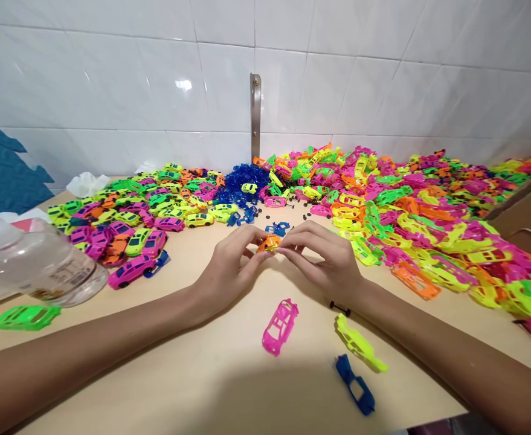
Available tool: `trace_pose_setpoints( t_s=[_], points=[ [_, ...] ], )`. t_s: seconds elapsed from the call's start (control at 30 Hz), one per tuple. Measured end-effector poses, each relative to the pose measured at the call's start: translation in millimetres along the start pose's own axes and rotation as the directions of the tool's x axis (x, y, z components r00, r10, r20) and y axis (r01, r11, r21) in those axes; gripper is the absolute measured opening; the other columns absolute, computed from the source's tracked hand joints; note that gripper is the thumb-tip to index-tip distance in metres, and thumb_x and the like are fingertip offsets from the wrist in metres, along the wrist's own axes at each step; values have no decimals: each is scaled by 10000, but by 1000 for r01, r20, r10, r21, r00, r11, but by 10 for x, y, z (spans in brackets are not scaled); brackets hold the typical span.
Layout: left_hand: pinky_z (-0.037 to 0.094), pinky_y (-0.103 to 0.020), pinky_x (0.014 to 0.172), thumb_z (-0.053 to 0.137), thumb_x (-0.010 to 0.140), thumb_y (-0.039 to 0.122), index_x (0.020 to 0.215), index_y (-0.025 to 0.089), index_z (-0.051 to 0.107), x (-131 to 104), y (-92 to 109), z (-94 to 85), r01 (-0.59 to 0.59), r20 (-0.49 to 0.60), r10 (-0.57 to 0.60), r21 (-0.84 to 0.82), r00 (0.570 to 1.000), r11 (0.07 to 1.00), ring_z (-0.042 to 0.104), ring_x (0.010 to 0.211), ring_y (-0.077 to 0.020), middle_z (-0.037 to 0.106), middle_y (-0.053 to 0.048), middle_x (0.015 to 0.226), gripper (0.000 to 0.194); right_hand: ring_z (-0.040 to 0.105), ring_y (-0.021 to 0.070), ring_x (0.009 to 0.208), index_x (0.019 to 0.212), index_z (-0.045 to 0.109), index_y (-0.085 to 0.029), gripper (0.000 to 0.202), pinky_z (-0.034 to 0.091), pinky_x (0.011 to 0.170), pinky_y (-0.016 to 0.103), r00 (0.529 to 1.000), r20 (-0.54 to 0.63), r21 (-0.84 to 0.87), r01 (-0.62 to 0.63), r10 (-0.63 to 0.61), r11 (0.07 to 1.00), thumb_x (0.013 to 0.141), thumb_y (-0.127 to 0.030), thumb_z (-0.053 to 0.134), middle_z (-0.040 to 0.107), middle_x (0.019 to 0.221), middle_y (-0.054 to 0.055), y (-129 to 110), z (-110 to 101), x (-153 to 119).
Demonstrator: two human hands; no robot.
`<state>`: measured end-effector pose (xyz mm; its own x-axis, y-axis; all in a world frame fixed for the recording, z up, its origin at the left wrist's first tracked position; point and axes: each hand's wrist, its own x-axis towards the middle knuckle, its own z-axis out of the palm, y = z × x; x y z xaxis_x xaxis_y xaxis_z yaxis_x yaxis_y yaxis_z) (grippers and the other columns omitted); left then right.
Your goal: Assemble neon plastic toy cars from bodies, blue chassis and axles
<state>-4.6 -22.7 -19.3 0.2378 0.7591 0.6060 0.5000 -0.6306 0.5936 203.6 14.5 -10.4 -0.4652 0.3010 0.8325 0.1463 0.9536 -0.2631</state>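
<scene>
Both hands meet at the middle of the table around a small orange toy car (pixel 269 243), which also shows some yellow. My left hand (pixel 238 257) pinches its left side between thumb and fingers. From the right, my right hand (pixel 322 257) closes its fingertips on the other side of it; the fingers cover part of the car. Just behind the car lies a blue plastic piece (pixel 278 228). Nearer the front rest a pink car shell (pixel 280 327), a yellow car piece (pixel 360 344), a blue car piece (pixel 356 385) and a black wheel axle (pixel 340 309).
Many colourful toy cars (pixel 138 241) are heaped at the left, beside a clear plastic bottle (pixel 66 266) and a green car shell (pixel 27 317). A large pile of car shells (pixel 428 223) fills the right, near a cardboard box (pixel 528 223). Blue pieces (pixel 242 181) lie by the tiled wall (pixel 360 90).
</scene>
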Motion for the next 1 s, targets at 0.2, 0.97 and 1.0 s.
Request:
trace_pose_setpoints(
  t_s=[0.2, 0.97, 1.0],
  points=[
    [551, -265, 720, 600, 962, 198, 1078, 192, 625, -3, -9, -25, -50, 10, 49, 73, 999, 996, 628, 945, -171, 664, -56, 1043, 119, 632, 164, 867, 1046, 668, -173, 110, 513, 730, 303, 998, 44, -8, -47, 47, 999, 966, -119, 615, 660, 978, 77, -33, -1, 10],
    [518, -278, 869, 517, 951, 49, 1146, 200, 581, -50, 25, -55, -291, 128, 273, 147, 953, 945, 623, 1049, -189, 638, -92, 1144, 255, 647, 183, 815, 1082, 660, -132, 145, 517, 669, 291, 993, 92, -237, 90, -70, 967, 966, -146, 575, 686, 973, 117, -83, 41, -94],
    [518, -281, 870, 513, 952, 52, 1138, 201, 583, -51, 24, -55, -293, 133, 274, 148, 952, 945, 624, 1048, -190, 638, -94, 1148, 248, 647, 184, 821, 1087, 658, -137, 148, 518, 673, 291, 993, 91, -239, 94, -75, 966, 965, -144, 575, 686, 973, 116, -86, 46, -99]
  ],
)
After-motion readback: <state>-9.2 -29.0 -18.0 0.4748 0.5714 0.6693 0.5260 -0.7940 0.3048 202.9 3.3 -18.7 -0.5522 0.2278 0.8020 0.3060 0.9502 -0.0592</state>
